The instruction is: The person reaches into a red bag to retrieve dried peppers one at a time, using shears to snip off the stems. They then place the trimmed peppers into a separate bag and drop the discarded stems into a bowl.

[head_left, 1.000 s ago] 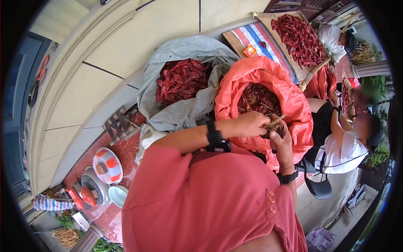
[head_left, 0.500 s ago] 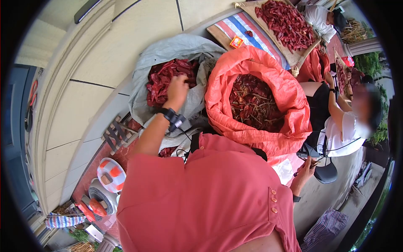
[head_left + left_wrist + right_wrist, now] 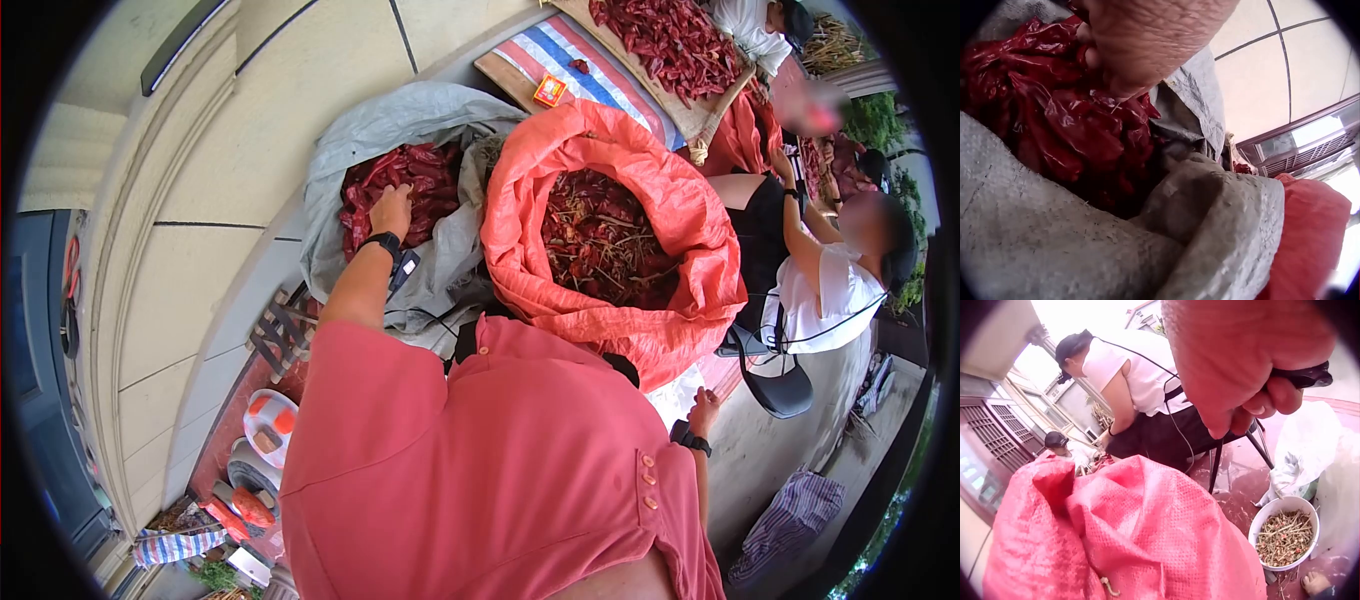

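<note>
My left hand [image 3: 392, 208] reaches into the grey woven sack [image 3: 325, 170] at the left of the head view. Its fingers [image 3: 1090, 57] are curled against the glossy dried red chillies [image 3: 1066, 131] inside, gripping at one of them; the palm side is hidden. Low on the right, beside the orange-red sack [image 3: 510, 210], is my right hand [image 3: 704, 412]. In the right wrist view its fingers curl round a small dark object [image 3: 1304, 376], whose kind I cannot tell. Chillies mixed with pale stems [image 3: 600, 240] fill the orange-red sack.
A striped sheet [image 3: 590, 75] with a small box [image 3: 549, 91] lies behind the sacks. Beyond it is a tray of chillies [image 3: 665, 45]. A person in white [image 3: 835, 275] sits at the right. A white bucket of stems [image 3: 1285, 540] stands on the floor.
My hands were together over the orange-red sack. The left has moved left into the grey sack's chillies; the right has dropped to the right side. The view has shifted slightly.
</note>
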A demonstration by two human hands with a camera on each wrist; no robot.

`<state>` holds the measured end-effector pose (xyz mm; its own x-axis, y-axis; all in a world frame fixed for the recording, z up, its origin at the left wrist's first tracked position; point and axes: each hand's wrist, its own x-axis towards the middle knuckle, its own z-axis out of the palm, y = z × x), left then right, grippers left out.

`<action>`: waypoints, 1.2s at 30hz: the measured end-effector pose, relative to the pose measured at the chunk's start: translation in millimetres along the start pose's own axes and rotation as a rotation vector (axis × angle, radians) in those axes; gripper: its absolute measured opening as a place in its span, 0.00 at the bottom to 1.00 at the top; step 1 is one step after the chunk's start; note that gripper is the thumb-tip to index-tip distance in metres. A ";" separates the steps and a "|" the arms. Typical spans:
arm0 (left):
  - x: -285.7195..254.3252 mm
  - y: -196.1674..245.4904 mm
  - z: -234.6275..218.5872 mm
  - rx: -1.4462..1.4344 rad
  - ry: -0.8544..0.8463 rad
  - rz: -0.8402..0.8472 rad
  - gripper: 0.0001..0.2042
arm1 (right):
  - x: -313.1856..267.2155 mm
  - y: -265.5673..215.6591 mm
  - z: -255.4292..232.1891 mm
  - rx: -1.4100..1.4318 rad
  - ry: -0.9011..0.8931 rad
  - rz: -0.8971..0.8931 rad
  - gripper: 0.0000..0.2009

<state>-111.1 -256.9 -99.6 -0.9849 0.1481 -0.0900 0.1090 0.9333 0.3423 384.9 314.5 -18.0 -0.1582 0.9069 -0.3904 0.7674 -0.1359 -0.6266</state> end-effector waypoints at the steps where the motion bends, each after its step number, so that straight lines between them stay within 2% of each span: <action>1: 1.1 0.5 0.9 -0.001 0.008 -0.005 0.09 | -6.2 1.4 3.2 -0.004 -0.041 0.002 0.16; 4: 6.2 -2.2 4.2 0.030 -0.036 -0.028 0.06 | -18.8 15.2 13.8 -0.071 -0.106 -0.019 0.12; 8: 4.5 -11.6 10.4 -0.027 0.002 -0.050 0.05 | -30.2 34.8 17.3 -0.065 -0.114 -0.022 0.11; 10: 1.6 -6.7 -10.1 -0.055 -0.030 -0.049 0.05 | -49.1 27.4 16.7 -0.055 -0.105 -0.031 0.11; 11: -0.8 -1.1 -19.8 -0.082 0.051 -0.029 0.05 | -62.0 14.8 13.2 -0.046 -0.054 0.032 0.11; 14: -12.1 22.5 -50.1 -0.353 0.179 -0.003 0.05 | -59.0 39.8 8.5 -0.013 -0.059 0.012 0.11; 15: -21.0 40.9 -63.9 -0.444 0.207 0.062 0.06 | -65.0 36.9 8.1 0.034 -0.022 0.020 0.11; 17: -40.4 87.3 -81.0 -0.714 0.000 0.044 0.05 | -91.3 -13.2 11.1 0.130 0.070 0.038 0.11; 18: -50.6 115.6 -90.6 -0.846 -0.112 0.037 0.05 | -94.5 -30.1 9.6 0.257 0.000 -0.034 0.11; 19: -64.6 152.3 -110.5 -0.924 -0.255 0.100 0.05 | -77.4 -26.5 9.4 0.197 -0.041 -0.200 0.09; 20: -77.9 188.5 -123.7 -0.998 -0.399 0.160 0.04 | -94.1 -67.1 12.7 0.267 -0.096 -0.233 0.07; 22: -95.0 244.2 -116.0 -1.192 -0.682 0.439 0.05 | -143.9 -160.3 19.1 0.333 -0.305 -0.279 0.10; 24: -109.2 294.6 -116.5 -1.089 -0.868 0.674 0.05 | -177.3 -210.5 25.3 0.273 -0.531 -0.423 0.14; 25: -114.9 316.3 -115.7 -1.042 -0.894 0.750 0.06 | -184.8 -222.0 31.5 0.276 -0.635 -0.478 0.16; 26: -119.6 335.7 -113.2 -0.993 -0.921 0.828 0.06 | -197.3 -236.1 38.1 0.310 -0.694 -0.513 0.11; 28: -126.8 359.1 -102.2 -0.954 -0.829 0.907 0.06 | -192.0 -230.2 50.9 0.324 -0.666 -0.582 0.03; 30: -133.4 377.6 -92.7 -0.982 -0.753 0.934 0.06 | -190.5 -232.5 46.0 0.351 -0.603 -0.578 0.03; 31: -134.7 381.4 -91.6 -1.024 -0.795 0.912 0.05 | -188.6 -230.2 41.3 0.400 -0.580 -0.566 0.04; 34: -140.5 389.3 -88.8 -1.119 -0.915 0.820 0.04 | -183.5 -224.2 21.5 0.411 -0.572 -0.374 0.04; 35: -141.8 391.6 -90.2 -1.079 -0.929 0.815 0.04 | -184.3 -222.2 25.4 0.519 -0.563 -0.491 0.04; 36: -142.2 394.6 -91.4 -1.058 -0.931 0.813 0.04 | -189.8 -228.1 23.7 0.513 -0.548 -0.453 0.03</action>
<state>59.7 60.4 133.8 -0.2568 0.9648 0.0564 0.0076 -0.0564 0.9984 225.1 164.0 183.1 -0.7573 0.6159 -0.2172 0.2054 -0.0910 -0.9744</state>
